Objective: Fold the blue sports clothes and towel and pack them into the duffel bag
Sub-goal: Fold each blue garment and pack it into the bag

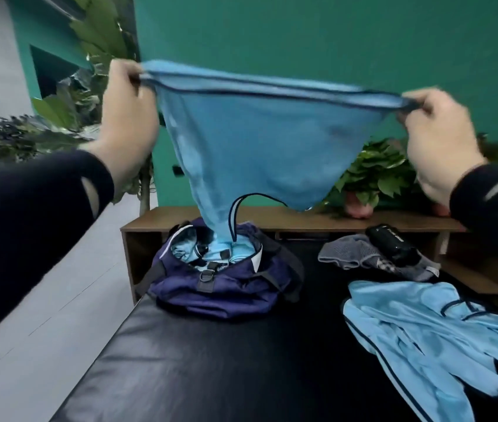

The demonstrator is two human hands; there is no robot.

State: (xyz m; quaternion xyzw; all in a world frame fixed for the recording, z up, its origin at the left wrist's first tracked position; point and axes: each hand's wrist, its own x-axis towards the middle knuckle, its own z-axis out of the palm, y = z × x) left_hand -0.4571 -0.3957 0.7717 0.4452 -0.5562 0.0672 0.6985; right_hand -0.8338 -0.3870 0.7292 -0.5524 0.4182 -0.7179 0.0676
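Hands up at eye level: your left hand (126, 117) pinches one end of the light blue fabric garment with dark piping (253, 141), and your right hand (436, 138) pinches the other end, stretching its top edge taut. Its long axis runs from 10 o'clock to 3 o'clock, and the cloth tapers down to a point at 6 o'clock (the tip hangs into the open navy nylon duffel bag (223, 287)). That bag sits on the black padded bench (211, 360). At 4 o'clock a second pale blue piped garment (430, 336) lies crumpled there. Near 3 o'clock a black cylindrical bottle (393, 245) rests on a grey knitted cloth (348, 254).
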